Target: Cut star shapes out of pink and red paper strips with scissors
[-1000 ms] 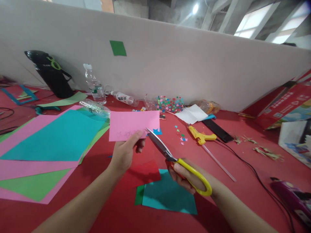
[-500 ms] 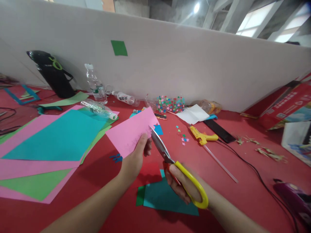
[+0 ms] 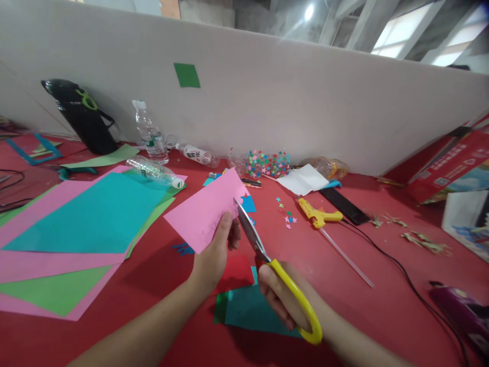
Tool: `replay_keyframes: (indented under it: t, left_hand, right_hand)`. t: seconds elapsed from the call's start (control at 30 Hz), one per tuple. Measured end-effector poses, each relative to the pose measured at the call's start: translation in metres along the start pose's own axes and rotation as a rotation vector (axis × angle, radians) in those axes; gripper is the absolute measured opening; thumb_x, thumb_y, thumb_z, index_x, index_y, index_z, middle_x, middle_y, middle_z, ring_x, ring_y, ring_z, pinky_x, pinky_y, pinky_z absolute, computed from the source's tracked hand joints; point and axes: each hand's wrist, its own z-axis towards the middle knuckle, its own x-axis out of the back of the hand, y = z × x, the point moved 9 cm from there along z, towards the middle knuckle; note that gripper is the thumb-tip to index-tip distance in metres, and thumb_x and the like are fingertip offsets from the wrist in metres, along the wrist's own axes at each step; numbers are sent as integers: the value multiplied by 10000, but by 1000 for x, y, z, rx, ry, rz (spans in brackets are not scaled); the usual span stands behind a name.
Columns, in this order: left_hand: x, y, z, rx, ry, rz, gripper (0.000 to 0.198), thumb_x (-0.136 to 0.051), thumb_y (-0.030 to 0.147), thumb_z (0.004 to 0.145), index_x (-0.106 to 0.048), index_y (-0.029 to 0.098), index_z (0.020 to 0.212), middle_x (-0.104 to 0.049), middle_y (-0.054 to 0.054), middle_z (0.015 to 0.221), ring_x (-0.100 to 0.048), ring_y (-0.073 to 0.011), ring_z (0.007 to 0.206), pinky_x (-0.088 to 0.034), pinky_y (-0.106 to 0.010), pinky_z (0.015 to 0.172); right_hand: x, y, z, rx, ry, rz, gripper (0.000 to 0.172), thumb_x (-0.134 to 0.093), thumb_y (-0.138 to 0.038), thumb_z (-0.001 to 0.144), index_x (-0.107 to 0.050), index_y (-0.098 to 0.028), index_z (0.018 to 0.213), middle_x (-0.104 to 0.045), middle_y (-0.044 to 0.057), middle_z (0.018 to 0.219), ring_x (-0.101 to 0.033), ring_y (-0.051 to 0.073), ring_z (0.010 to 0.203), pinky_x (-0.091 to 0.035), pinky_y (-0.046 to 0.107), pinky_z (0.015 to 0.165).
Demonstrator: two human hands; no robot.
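Note:
My left hand [image 3: 216,250] pinches a sheet of pink paper [image 3: 206,204] by its lower right part, thumb on top. Faint pencil lines show on the paper near the thumb. My right hand [image 3: 280,290] is wrapped round the yellow handle of a pair of scissors [image 3: 254,232]. The blades point up and left, with their tip at the paper's right edge, just beyond my left fingers. Beneath the hands lie a teal sheet [image 3: 255,311] and a red paper piece [image 3: 237,272].
Left lie stacked coloured sheets [image 3: 87,214] with a plastic bottle [image 3: 155,172] on them. A black flask [image 3: 82,117] and a water bottle [image 3: 150,135] stand behind. Right are a yellow glue gun [image 3: 317,214], a black phone [image 3: 346,205], a cord and small stars [image 3: 288,219].
The scissors' handle has swung slightly down and left, and the blades look closer together. The pink paper has tilted a little in my left hand.

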Motion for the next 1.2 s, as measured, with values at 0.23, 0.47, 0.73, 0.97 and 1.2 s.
replay_keyframes:
  t: [0.23,0.47,0.73,0.97,1.2]
  left_hand:
    - [-4,-2,-1,8,-28,-33,450,-431,457,936,-518,189,585,-502,29,514,-457,-91,466,-383,-232,490]
    - [-4,0,-2,-1,-33,-3,473,-418,456,941,-510,189,562,-489,28,491,-453,-90,463,-390,-229,500]
    - [-2,2,4,18,-44,-89,374,-490,403,907,-555,190,607,-532,30,513,-480,-88,446,-405,-219,463]
    - [13,8,17,36,-54,-133,275,-552,330,838,-590,186,606,-558,23,483,-493,-93,416,-360,-202,379]
    - [25,3,29,92,13,-272,305,-609,354,813,-546,173,575,-500,34,442,-424,-75,393,-273,-195,359]
  right_hand:
    - [0,-3,1,72,4,58,656,-377,-853,697,-464,-203,719,-358,-109,338,-302,52,246,-281,158,276]
    - [3,-3,-1,9,23,-4,573,-397,-772,755,-455,-205,692,-355,-106,324,-310,52,239,-237,152,272]
    - [15,-5,1,10,28,-69,502,-408,-704,798,-454,-215,698,-346,-111,328,-300,60,245,-253,157,272]
    - [25,-18,-2,79,-28,-96,555,-413,-752,761,-449,-209,656,-342,-106,305,-291,46,239,-202,146,279]
    - [22,-19,-2,-18,-2,-144,390,-428,-554,812,-447,-212,625,-344,-104,299,-278,46,235,-238,153,279]
